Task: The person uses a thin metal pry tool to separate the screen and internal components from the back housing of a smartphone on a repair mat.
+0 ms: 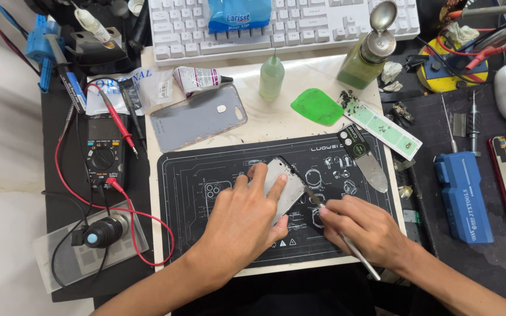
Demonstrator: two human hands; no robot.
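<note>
Metal tool (346, 243): pinched in right hand (364, 225), fingers closed on it, tip meeting the phone's right edge.
Left hand (244, 219): fingers spread flat, pressing the phone down.
Phone (285, 184): silver, mid-mat (206, 169), long axis slanting toward the counter's far edge.
Back cover (197, 117): well apart, beyond the mat's far-left corner.

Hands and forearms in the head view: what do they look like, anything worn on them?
Both are bare. The left hand and right hand wear no gloves, and no rings, watch or wrist strap show. The forearms are uncovered up to the bottom edge of the picture; no sleeve comes into view. The fingers carry no tape or markings that can be made out.
</note>
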